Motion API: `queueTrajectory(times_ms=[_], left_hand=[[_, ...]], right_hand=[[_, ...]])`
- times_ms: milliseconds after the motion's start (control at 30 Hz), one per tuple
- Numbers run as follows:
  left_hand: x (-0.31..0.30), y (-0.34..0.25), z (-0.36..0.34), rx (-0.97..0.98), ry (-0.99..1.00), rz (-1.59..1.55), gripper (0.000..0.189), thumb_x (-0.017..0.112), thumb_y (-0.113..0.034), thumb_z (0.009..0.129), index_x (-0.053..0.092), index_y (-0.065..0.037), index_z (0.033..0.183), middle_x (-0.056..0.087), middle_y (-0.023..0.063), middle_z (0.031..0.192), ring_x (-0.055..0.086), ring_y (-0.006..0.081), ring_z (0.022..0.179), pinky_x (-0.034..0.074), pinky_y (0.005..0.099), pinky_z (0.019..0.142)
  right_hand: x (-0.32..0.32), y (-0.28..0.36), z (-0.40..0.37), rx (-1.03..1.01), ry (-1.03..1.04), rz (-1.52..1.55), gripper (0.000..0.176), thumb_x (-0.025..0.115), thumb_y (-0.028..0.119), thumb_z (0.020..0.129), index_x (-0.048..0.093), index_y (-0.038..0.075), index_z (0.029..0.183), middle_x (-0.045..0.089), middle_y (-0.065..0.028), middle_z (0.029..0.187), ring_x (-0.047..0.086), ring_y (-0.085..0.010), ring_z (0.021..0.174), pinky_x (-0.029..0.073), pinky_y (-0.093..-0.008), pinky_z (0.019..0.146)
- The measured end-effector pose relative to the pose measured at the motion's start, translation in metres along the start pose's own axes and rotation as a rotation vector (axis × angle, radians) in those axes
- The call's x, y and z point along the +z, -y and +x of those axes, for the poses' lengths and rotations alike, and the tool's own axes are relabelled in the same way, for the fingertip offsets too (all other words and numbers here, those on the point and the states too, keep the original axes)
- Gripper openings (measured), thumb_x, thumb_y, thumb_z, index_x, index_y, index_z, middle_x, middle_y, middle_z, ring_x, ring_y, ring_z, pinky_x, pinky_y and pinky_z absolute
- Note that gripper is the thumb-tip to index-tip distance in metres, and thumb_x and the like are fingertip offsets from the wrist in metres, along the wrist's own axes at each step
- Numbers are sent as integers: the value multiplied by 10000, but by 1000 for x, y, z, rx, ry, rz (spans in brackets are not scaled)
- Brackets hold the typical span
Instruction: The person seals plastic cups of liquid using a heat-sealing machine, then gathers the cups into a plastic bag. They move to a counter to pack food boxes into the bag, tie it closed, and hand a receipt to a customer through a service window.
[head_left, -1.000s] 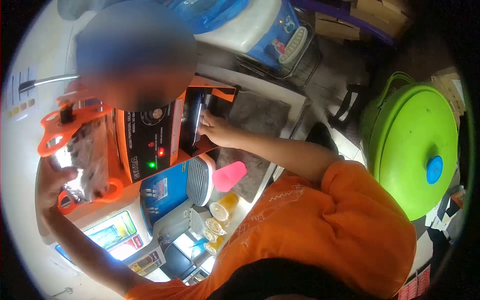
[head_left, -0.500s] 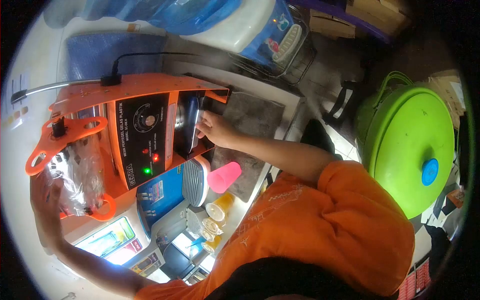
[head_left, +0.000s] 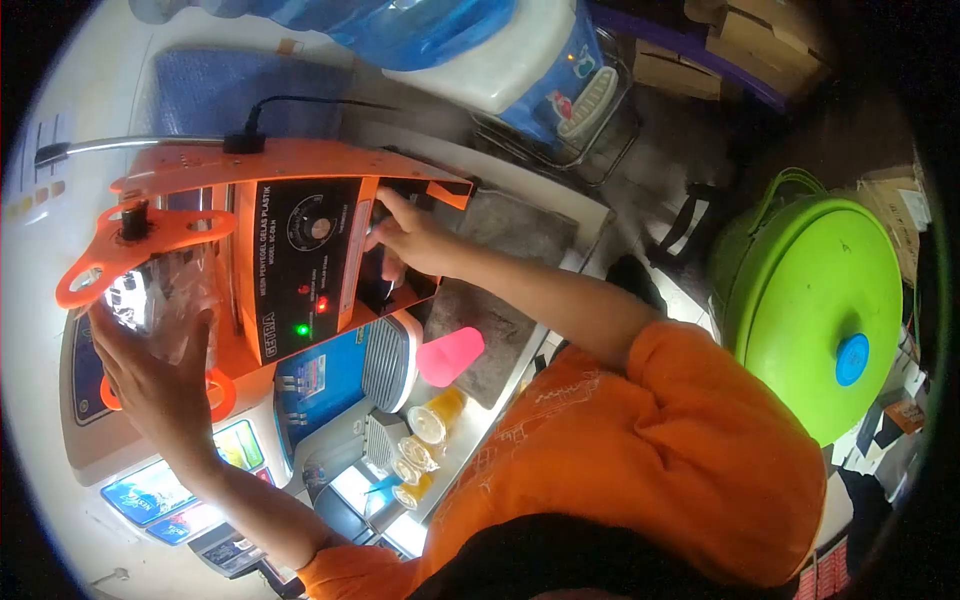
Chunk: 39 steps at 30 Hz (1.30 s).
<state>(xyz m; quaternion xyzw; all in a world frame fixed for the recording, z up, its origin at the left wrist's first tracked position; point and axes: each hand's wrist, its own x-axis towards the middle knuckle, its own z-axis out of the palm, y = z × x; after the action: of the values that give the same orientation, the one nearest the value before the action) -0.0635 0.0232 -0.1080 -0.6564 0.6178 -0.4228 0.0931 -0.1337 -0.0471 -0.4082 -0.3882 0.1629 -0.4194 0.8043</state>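
An orange cup sealing machine (head_left: 285, 290) has a black control panel, a dial and lit red and green lights. On its top is a roll of clear plastic film (head_left: 180, 290) between orange spool holders (head_left: 140, 245). My left hand (head_left: 165, 385) is closed round the film roll, thumb on one side and fingers on the other. My right hand (head_left: 410, 240) is at the machine's lower front opening, its fingers bent and partly inside. What those fingers grip is hidden. Near the machine's base lies a pink plastic cup (head_left: 450, 356).
Several cups with yellow drink (head_left: 438, 415) stand beside the pink cup. A blue drink dispenser (head_left: 320, 380) adjoins the machine. A water dispenser (head_left: 470, 70) stands on the other side. A large green lidded container (head_left: 800, 300) is behind me at the right. A black cable (head_left: 320, 100) runs behind the machine.
My left hand has come from behind the film roll to wrap round its near side. My right hand has moved against the opening, and the pale-edged metal tray there shows less.
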Motion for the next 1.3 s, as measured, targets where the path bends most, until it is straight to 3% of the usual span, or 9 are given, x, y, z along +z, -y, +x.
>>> queueTrajectory(times_ms=[300, 500, 733, 800, 833, 933, 1000, 1200, 1300], left_hand=[[-5, -4, -3, -4, 29, -33, 912, 759, -386, 694, 253, -115, 1402, 357, 158, 1392, 368, 328, 1287, 377, 462, 1021], [-6, -16, -11, 21, -137, 291, 950, 794, -344, 653, 255, -150, 1410, 347, 143, 1409, 351, 325, 1298, 372, 449, 1025], [4, 0, 2, -7, -29, -85, 962, 815, -243, 598, 281, -78, 1380, 407, 147, 1350, 412, 334, 1244, 399, 446, 996], [3, 8, 5, 39, -7, -139, 956, 813, -211, 598, 279, -65, 1377, 415, 158, 1333, 425, 339, 1229, 405, 444, 986], [3, 10, 7, 36, 29, -153, 942, 811, -167, 608, 277, -31, 1372, 413, 180, 1326, 420, 338, 1234, 400, 418, 992], [2, 18, 10, 32, 67, -235, 929, 813, -107, 607, 284, 5, 1362, 415, 206, 1315, 426, 331, 1232, 399, 387, 989], [1, 21, 12, 32, 65, -300, 931, 817, -91, 596, 293, 9, 1359, 420, 210, 1312, 435, 326, 1225, 402, 383, 981], [-3, 21, 17, 13, 73, -557, 935, 819, -54, 514, 360, -26, 1328, 517, 183, 1227, 512, 328, 1135, 431, 394, 926], [-4, 19, 16, 36, 13, -481, 935, 819, -52, 497, 373, -26, 1319, 535, 175, 1190, 526, 331, 1092, 438, 397, 902]], right_hand=[[15, 3, 22, -196, -281, -34, 214, 389, 22, 917, 502, -10, 1096, 631, -108, 864, 648, -161, 621, 549, -276, 570], [17, -2, 22, -226, -377, 15, 224, 393, 4, 904, 512, -6, 1094, 627, -87, 810, 630, -143, 602, 531, -269, 552], [10, -6, -3, -219, -334, -82, 231, 456, 31, 906, 481, 12, 1135, 608, -70, 837, 589, -125, 646, 492, -248, 600], [8, -26, -19, -558, -609, -371, 216, 492, 71, 903, 470, 16, 1110, 579, -64, 801, 601, -139, 750, 496, -280, 657], [10, -35, -26, -566, -601, -378, 216, 492, 71, 903, 470, 16, 1110, 579, -64, 801, 601, -139, 750, 496, -280, 657], [9, -54, -33, -339, -722, -225, 205, 514, 112, 910, 474, 17, 1087, 586, -62, 851, 597, -157, 804, 468, -295, 719], [4, -57, -27, 70, -349, -56, 233, 518, 199, 922, 488, 14, 1060, 594, -69, 879, 601, -164, 796, 469, -287, 725], [-4, -70, -17, 52, -248, -291, 337, 461, 298, 954, 497, 16, 1135, 622, -90, 913, 656, -185, 768, 505, -299, 669], [-4, -56, -19, 142, -237, -133, 225, 458, 254, 962, 508, 37, 994, 586, -55, 891, 630, -143, 797, 506, -248, 644]])
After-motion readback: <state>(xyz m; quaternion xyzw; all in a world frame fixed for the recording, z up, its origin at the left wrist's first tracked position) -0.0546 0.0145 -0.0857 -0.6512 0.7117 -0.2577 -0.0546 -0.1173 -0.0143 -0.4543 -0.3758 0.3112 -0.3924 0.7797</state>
